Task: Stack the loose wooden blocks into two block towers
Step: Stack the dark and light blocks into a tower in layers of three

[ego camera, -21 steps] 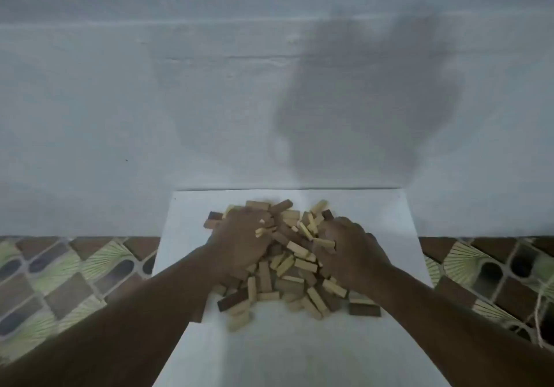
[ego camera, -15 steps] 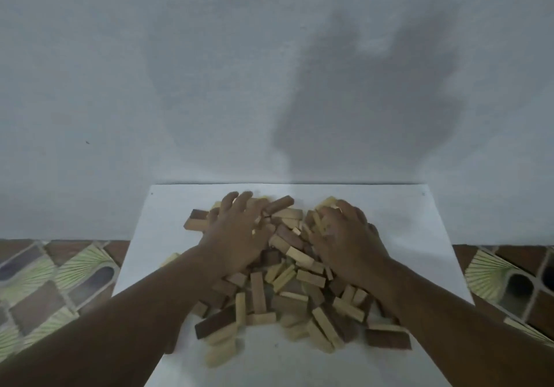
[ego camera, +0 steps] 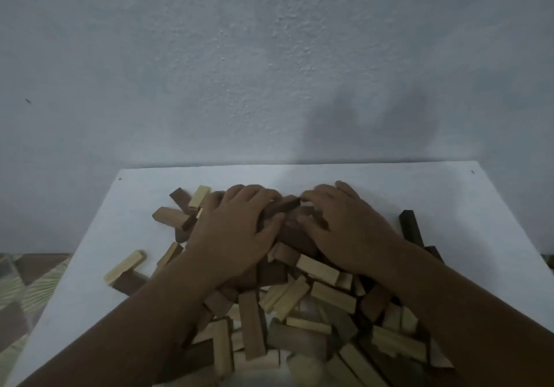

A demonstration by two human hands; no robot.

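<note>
Head view, contents listed near to far.

Item 1: pile of wooden blocks [ego camera: 287, 305], light and dark, lying jumbled and crossed on a white board [ego camera: 90, 266]. No tower is begun; every piece lies loose. Handling, by judgement: small rigid bars, light, smooth-faced, unlikely to break but apt to slide and tumble when a neighbour is pulled. Best taken one at a time by the two long side faces, thumb against forefinger, starting with pieces lying uppermost or apart from the heap.

Item 2: stray pale block [ego camera: 124, 266] at the left edge of the pile, resting partly on a dark piece; free all round, an easy first pick.

Item 3: left hand [ego camera: 230, 234], palm down on the far-left part of the heap, fingers spread and laid flat across the blocks, pressing rather than gripping.

Item 4: right hand [ego camera: 344, 231], palm down on the far-right part, fingers slightly bent over the blocks. Whether it pinches any one block cannot be told.

Item 5: dark block [ego camera: 283, 207] between the two sets of fingertips, touched at both ends.

Item 6: black block [ego camera: 410, 228], right of the right hand, clear of its fingers.

Item 7: wall [ego camera: 269, 57], pale, behind the board.
</note>
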